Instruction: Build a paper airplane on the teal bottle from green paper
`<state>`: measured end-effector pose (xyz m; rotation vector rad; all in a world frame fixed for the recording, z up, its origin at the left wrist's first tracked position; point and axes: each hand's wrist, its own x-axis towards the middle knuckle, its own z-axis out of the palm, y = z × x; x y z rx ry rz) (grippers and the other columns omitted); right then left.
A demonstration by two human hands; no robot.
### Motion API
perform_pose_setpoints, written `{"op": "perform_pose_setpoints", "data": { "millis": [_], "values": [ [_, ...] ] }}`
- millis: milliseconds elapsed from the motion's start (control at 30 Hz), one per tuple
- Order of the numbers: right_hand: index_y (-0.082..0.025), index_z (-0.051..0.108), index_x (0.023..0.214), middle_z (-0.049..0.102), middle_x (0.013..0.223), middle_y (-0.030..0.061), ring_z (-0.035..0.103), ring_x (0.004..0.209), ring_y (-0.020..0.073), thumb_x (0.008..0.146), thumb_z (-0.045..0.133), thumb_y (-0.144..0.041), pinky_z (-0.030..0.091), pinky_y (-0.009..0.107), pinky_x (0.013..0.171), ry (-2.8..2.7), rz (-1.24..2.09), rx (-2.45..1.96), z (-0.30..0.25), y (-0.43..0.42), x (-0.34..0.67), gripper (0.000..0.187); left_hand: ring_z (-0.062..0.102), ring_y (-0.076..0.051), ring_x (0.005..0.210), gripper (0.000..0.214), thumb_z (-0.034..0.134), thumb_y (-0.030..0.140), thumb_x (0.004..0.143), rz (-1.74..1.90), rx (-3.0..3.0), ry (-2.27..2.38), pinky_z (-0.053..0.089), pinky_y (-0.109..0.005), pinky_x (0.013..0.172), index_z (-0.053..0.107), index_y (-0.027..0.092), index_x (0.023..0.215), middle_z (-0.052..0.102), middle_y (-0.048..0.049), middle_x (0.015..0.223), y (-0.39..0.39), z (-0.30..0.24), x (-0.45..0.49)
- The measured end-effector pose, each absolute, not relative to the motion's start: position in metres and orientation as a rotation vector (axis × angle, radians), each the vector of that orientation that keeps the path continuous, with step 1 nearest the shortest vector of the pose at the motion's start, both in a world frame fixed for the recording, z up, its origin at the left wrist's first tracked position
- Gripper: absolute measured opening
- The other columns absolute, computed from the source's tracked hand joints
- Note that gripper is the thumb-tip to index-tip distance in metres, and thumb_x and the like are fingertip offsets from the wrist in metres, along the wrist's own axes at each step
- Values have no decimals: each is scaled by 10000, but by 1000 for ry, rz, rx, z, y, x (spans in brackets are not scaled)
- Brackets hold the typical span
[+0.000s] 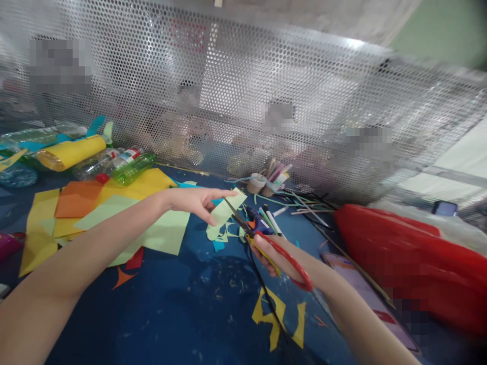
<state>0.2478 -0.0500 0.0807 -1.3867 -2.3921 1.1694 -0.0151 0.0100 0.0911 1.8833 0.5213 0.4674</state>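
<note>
My left hand point(196, 202) pinches a small pale green piece of paper point(227, 209) between thumb and fingers. My right hand point(270, 253) is closed around a pair of scissors point(287, 258) with red and yellow handles. The dark blades point up and left and meet the paper near its middle; whether they are cutting into it I cannot tell. Under the paper lie pale green offcuts point(217, 232) and a bit of blue paper point(218, 246). Just beyond the scissors sits a dark blue tool point(262, 223), possibly a glue gun, beside several markers point(274, 222).
Coloured sheets point(167, 233) and plastic bottles point(135, 168), one wrapped in yellow paper point(76, 152), lie left. Yellow scraps point(274, 314) and a black cable point(266, 291) are in front. Cups with sticks point(268, 182) stand before a perforated metal screen point(243, 81). A red bag point(403, 258) bulges right.
</note>
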Motion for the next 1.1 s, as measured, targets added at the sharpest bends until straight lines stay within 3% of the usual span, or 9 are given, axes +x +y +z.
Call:
{"op": "perform_pose_setpoints", "data": {
  "millis": [133, 367, 567, 1100],
  "values": [
    [-196, 425, 672, 462, 583, -14, 480, 491, 116, 872, 220, -642, 435, 252, 513, -2442, 1122, -1412, 82, -53, 246, 530, 538, -111, 669, 917, 707, 178, 668, 433, 1895, 524, 428, -223, 622, 203, 204, 1434, 646, -27, 884, 10, 92, -15],
    [-194, 430, 679, 487, 599, -15, 520, 500, 123, 874, 209, -642, 422, 254, 527, -2488, 1075, -1423, 87, -56, 243, 536, 564, -112, 774, 947, 720, 170, 652, 377, 1796, 513, 437, -251, 716, 190, 273, 1430, 604, -54, 1127, 12, 88, -14],
    [-196, 420, 673, 479, 589, -16, 500, 489, 117, 875, 209, -640, 414, 245, 514, -2501, 1055, -1419, 85, -57, 243, 532, 568, -113, 802, 938, 719, 156, 651, 380, 1791, 514, 439, -254, 728, 205, 296, 1423, 566, -61, 1210, 13, 87, -14],
    [-197, 421, 663, 475, 554, -23, 507, 484, 122, 879, 206, -636, 415, 252, 529, -2463, 1088, -1423, 84, -54, 243, 534, 584, -142, 883, 962, 743, 137, 623, 378, 1775, 472, 440, -257, 744, 223, 282, 1420, 557, -74, 1234, 10, 91, -14]
  ]
}}
